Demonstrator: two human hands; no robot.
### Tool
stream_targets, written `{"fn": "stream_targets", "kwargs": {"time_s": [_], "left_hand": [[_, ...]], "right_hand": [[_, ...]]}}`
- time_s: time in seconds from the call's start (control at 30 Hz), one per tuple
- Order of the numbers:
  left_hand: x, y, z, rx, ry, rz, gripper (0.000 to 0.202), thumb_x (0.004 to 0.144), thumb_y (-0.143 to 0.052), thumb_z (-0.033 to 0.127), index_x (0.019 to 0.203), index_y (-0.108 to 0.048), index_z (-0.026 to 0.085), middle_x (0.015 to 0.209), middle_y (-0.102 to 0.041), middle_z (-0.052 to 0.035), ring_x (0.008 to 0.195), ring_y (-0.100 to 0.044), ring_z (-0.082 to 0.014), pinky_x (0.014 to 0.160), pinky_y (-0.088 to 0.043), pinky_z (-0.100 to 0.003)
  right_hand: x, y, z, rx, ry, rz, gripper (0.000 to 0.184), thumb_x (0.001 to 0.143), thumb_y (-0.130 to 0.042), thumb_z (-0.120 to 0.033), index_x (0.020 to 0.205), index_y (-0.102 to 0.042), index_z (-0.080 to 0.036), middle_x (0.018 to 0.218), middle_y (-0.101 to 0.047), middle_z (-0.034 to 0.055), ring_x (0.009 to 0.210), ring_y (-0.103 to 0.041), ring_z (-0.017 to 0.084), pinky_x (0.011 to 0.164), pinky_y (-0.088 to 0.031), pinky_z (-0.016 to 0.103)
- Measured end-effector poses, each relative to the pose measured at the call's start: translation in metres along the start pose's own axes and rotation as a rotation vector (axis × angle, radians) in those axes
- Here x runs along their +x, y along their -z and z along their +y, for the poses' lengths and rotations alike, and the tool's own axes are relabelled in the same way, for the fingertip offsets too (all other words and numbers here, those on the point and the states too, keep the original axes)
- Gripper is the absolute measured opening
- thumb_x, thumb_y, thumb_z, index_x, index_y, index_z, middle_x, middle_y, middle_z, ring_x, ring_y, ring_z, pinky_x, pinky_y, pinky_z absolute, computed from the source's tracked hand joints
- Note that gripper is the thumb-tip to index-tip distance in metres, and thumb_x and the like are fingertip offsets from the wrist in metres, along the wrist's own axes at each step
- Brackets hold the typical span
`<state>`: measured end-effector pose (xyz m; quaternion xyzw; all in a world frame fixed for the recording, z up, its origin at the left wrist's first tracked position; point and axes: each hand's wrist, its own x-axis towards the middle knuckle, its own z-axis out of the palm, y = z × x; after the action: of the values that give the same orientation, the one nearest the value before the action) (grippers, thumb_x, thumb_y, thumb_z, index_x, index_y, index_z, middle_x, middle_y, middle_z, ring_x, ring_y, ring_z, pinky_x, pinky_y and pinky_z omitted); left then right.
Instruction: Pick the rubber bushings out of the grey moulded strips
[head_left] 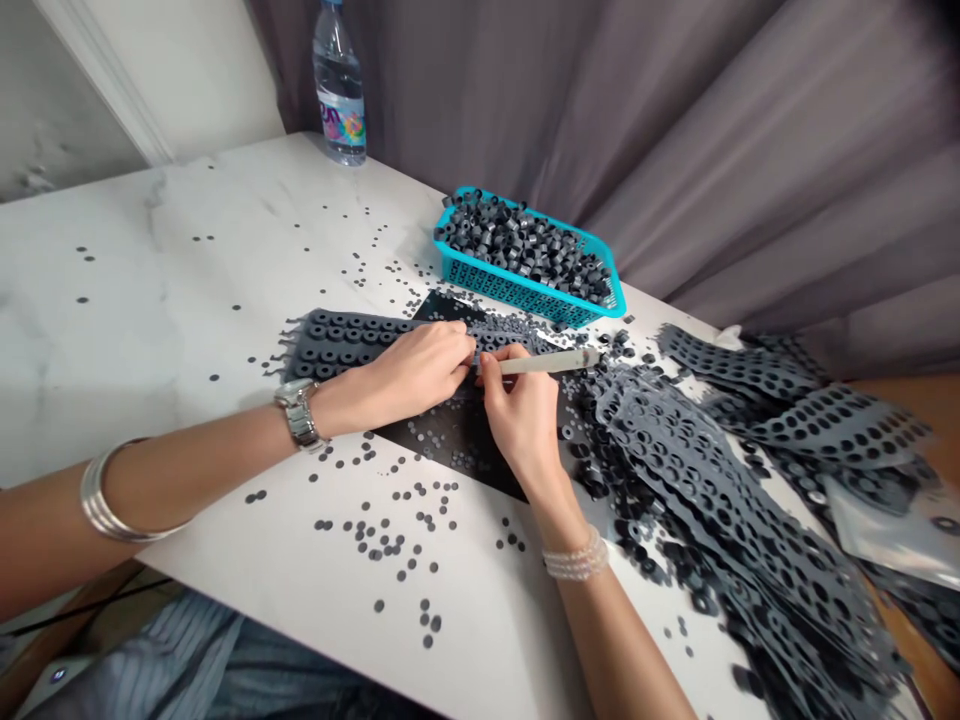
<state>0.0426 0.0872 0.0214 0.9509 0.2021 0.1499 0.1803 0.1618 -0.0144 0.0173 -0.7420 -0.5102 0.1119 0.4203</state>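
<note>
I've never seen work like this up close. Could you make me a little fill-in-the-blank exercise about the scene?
1. The person's ____ hand holds a pale pen-like tool.
2. Between the left hand and the silver bangle sits a metal ____.
3. As the camera sees it, the bottle stands to the ____ of the turquoise basket.
4. Behind the basket hangs a dark ____ in folds.

Missing words: right; watch; left; curtain.

Grey curtains (pixel 675 150) and a marbled table (pixel 135 350) suggest a home.
</note>
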Motion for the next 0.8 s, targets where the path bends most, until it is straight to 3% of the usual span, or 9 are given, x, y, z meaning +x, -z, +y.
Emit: {"fn": "stream_targets", "kwargs": {"time_s": [0.07, 0.13, 0.23, 0.33, 0.4, 0.57, 0.8], "left_hand": [[-0.003, 0.006, 0.005, -0.135, 0.040, 0.087, 0.018, 0.085, -0.049, 0.018, 0.076, -0.064, 0.016, 0.078, -0.056, -0.0049, 0.075, -0.051, -0.0176, 0.073, -0.036, -0.032], [-0.005, 0.017, 0.007, -0.351, 0.179, 0.231, 0.013, 0.083, -0.056, 0.022, 0.076, -0.066, 0.017, 0.072, -0.056, -0.0014, 0.066, -0.047, -0.0139, 0.067, -0.034, -0.030], [-0.006, 0.037, 0.002, -0.868, 0.422, 0.387, 0.010, 0.079, -0.066, 0.026, 0.081, -0.066, 0.017, 0.072, -0.054, 0.0010, 0.059, -0.041, -0.0089, 0.056, -0.031, -0.026], [-0.005, 0.045, -0.011, -1.412, 0.576, 0.282, 0.008, 0.076, -0.070, 0.017, 0.074, -0.063, 0.014, 0.079, -0.056, -0.0026, 0.058, -0.040, -0.0054, 0.048, -0.030, -0.021], [-0.004, 0.043, -0.016, -1.617, 0.672, 0.163, 0.007, 0.076, -0.069, 0.011, 0.073, -0.062, 0.012, 0.083, -0.059, -0.0059, 0.057, -0.041, -0.0044, 0.047, -0.033, -0.018], [-0.005, 0.032, -0.013, -1.788, 0.690, 0.006, 0.007, 0.078, -0.068, 0.007, 0.084, -0.068, 0.011, 0.087, -0.061, -0.0079, 0.061, -0.047, -0.0048, 0.046, -0.039, -0.014], [-0.006, 0.030, -0.006, -1.869, 0.686, -0.046, 0.008, 0.079, -0.067, 0.008, 0.086, -0.071, 0.010, 0.087, -0.062, -0.0092, 0.069, -0.054, -0.0074, 0.054, -0.046, -0.015]], "right_hand": [[0.000, 0.000, -0.001, -0.022, 0.008, 0.008, 0.024, 0.091, -0.049, -0.030, 0.069, -0.054, -0.022, 0.062, -0.062, 0.0003, 0.052, -0.052, 0.014, 0.055, -0.032, 0.026], [0.000, -0.001, 0.000, -0.023, -0.004, 0.013, 0.025, 0.091, -0.049, -0.031, 0.069, -0.054, -0.021, 0.060, -0.062, 0.0004, 0.051, -0.051, 0.014, 0.055, -0.032, 0.026], [0.000, -0.002, 0.002, 0.023, -0.036, 0.024, 0.027, 0.091, -0.050, -0.036, 0.068, -0.055, -0.021, 0.058, -0.062, 0.0001, 0.051, -0.053, 0.015, 0.056, -0.035, 0.026], [-0.001, -0.001, 0.006, 0.115, -0.073, 0.050, 0.031, 0.091, -0.049, -0.043, 0.070, -0.054, -0.022, 0.060, -0.063, -0.0001, 0.054, -0.057, 0.016, 0.057, -0.040, 0.026], [-0.002, 0.001, 0.009, 0.148, -0.088, 0.068, 0.032, 0.091, -0.049, -0.046, 0.072, -0.054, -0.022, 0.061, -0.064, 0.0001, 0.056, -0.059, 0.016, 0.058, -0.042, 0.026], [-0.003, 0.008, 0.016, 0.093, -0.087, 0.097, 0.032, 0.092, -0.047, -0.047, 0.074, -0.053, -0.022, 0.062, -0.062, 0.0006, 0.055, -0.057, 0.015, 0.058, -0.043, 0.026], [-0.004, 0.012, 0.022, 0.057, -0.045, 0.107, 0.032, 0.093, -0.047, -0.047, 0.073, -0.052, -0.022, 0.061, -0.059, 0.0002, 0.057, -0.057, 0.016, 0.058, -0.044, 0.027]]}}
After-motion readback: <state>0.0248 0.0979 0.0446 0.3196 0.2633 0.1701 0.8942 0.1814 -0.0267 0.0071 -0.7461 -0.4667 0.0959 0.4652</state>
